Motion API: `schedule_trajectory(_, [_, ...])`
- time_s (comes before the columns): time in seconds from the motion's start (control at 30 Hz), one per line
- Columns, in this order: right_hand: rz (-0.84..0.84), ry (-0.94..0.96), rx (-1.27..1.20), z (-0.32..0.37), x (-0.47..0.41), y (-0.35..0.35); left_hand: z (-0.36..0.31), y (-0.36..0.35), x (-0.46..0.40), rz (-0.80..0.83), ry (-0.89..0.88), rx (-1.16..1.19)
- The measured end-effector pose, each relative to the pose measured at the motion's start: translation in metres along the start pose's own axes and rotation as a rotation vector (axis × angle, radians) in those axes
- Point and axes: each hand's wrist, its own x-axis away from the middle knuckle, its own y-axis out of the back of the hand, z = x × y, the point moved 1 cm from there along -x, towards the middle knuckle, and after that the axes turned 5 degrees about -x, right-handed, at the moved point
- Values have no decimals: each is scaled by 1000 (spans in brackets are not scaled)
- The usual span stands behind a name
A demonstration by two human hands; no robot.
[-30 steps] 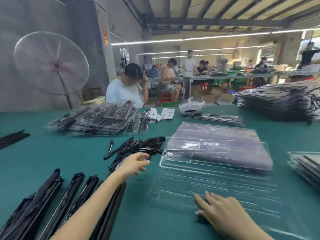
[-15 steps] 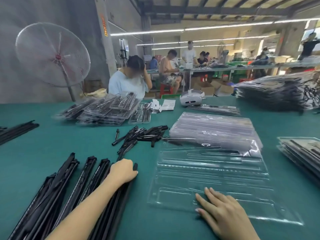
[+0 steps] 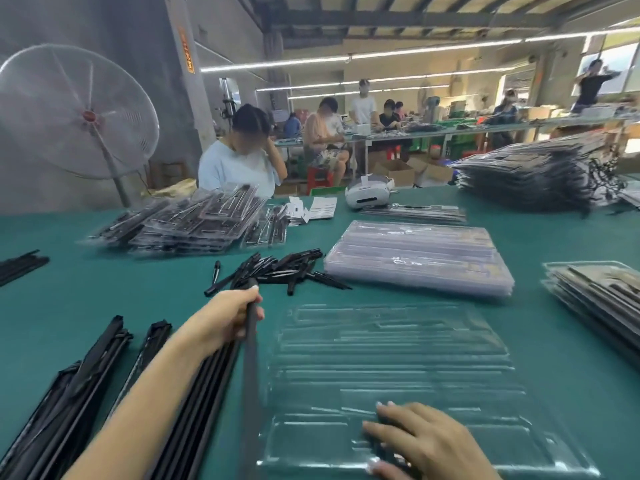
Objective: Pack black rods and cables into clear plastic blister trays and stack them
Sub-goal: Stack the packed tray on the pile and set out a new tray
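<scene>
Left hand (image 3: 231,315) grips one black rod (image 3: 250,358) by its far end, ready for loading; right hand (image 3: 420,441) lies flat, steadying the empty tray (image 3: 398,348) beside it

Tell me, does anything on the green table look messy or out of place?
A little. The small black pieces lie in a loose, crisscrossed pile, one stray piece apart on its left. The packed trays at the far left are fanned out unevenly, unlike the neat stack of empty trays. Nothing looks spilled or broken.
</scene>
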Motion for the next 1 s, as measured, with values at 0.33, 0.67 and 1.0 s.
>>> schedule_trajectory(0.33, [265, -872, -1235, -100, -4, 58, 34, -78, 16, -210, -101, 482])
schedule_trajectory(0.67, [27, -561, -469, -143, 21, 60, 69, -56, 25, -180, -297, -681])
schedule_trajectory(1.0, [-63, -349, -177, -150, 31, 45, 74, -62, 27, -233, -456, -1047])
